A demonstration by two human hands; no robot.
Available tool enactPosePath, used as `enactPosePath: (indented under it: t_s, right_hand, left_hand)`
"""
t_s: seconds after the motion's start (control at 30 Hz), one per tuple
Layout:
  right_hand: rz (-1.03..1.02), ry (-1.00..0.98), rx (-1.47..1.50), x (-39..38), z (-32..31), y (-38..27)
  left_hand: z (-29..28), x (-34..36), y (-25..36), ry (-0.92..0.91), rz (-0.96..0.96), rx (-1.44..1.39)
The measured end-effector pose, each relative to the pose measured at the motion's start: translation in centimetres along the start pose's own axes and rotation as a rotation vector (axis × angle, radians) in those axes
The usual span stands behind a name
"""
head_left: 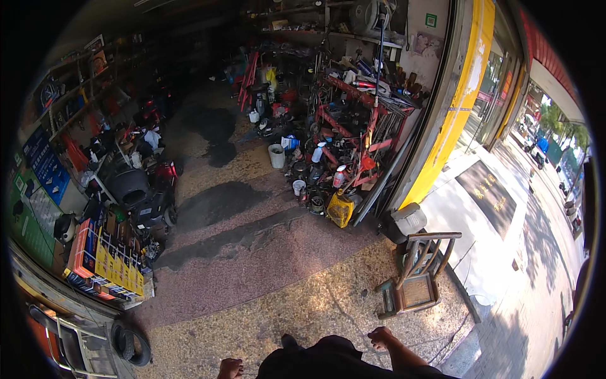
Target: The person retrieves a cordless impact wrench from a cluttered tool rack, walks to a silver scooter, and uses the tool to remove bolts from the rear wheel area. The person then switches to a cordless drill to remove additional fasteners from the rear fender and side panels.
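Note:
My left hand hangs at the bottom edge, left of my dark-clothed body, its fingers curled with nothing visible in them. My right hand is raised a little on the other side, fingers also curled and holding nothing that I can see. Nearest to it, on the speckled threshold, a worn wooden stool with a wooden piece of furniture on or against it stands apart from the hand. Part of a dark shoe shows beside my body.
A cluttered workshop lies ahead: a red rack, a white bucket, a yellow jerrycan, a scooter, stacked boxes. Tires and a metal frame sit at lower left. A paved walkway runs along the right.

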State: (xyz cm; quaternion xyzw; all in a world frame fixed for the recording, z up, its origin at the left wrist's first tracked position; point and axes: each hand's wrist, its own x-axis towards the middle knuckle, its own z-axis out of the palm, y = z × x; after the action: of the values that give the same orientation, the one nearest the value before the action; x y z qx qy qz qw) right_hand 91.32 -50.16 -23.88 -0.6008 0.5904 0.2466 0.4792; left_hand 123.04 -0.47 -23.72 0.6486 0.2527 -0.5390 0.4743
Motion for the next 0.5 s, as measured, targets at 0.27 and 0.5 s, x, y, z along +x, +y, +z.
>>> enactPosePath:
  t_s: [0.27,0.5]
  right_hand:
    - [0.12,-0.101,0.163,2.8,2.1,-10.2]
    - [0.003,-0.109,0.126,11.2,-0.6,-24.4]
  left_hand:
    - [2.2,7.7,27.4,0.125,0.491,0.237]
    - [5.4,9.5,38.4,0.036,0.318,0.295]
